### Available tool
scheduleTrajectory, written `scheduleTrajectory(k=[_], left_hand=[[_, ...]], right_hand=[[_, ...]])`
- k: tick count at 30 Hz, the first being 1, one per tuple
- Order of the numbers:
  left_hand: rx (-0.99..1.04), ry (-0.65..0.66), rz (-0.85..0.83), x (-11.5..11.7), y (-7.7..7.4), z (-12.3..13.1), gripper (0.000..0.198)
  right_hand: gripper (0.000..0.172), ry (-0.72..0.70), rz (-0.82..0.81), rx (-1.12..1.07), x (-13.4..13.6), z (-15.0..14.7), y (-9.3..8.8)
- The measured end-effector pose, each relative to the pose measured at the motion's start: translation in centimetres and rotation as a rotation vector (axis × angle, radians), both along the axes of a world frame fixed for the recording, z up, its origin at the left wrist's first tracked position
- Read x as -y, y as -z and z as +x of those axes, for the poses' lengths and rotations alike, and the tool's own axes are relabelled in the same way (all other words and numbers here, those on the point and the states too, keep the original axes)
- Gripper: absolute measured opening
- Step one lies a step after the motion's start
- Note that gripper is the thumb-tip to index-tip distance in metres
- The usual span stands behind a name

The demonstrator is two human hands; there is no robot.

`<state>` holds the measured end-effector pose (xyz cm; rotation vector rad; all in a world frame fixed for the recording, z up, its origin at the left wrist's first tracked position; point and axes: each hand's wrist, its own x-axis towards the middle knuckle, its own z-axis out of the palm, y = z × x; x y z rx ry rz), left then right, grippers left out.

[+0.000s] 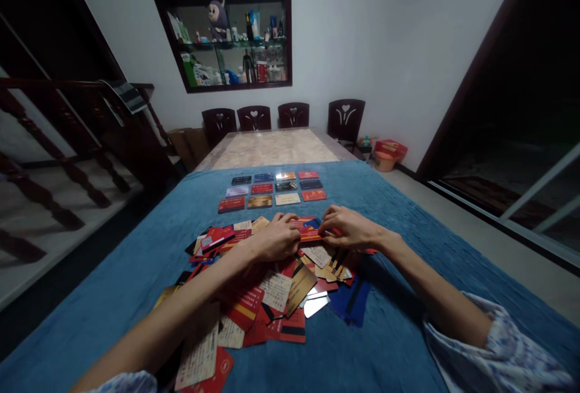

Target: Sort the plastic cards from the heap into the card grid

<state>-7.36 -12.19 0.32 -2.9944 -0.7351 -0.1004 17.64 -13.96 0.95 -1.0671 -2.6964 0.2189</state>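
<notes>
A red card [308,236] with a blue patch lies between my two hands, just above the near pile. My left hand [277,237] has its fingers curled against the card's left end. At the right end, my right hand [348,228] grips with bent fingers, its fingertips partly hidden. Beneath and around my forearms spreads a loose heap of cards, among them a gold card [301,287], a white card with writing [276,290] and blue cards [352,299]. Beyond my hands, cards stand in neat rows, including a cream card [287,199] and a red card [231,204].
A blue cloth [362,190] covers the near part of the long table; its marbled top [285,144] shows at the far end. Dark chairs [254,118] stand behind it. A wall shelf [235,42], a wooden railing [45,175] and an orange bucket [384,162] surround the table.
</notes>
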Motion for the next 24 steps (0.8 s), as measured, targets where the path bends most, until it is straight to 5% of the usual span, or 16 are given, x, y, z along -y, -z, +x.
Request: scheduleTrajectory(k=[13, 24], left_hand=[[0.280, -0.090, -0.131, -1.6, 0.0, -0.6, 0.027], [0.334, -0.142, -0.045, -2.0, 0.9, -0.2, 0.035]], right_hand=[[0.026, 0.075, 0.192, -0.171, -1.4, 0.4, 1.8], [0.025, 0.243, 0.272, -0.167, -1.3, -0.6, 3.0]])
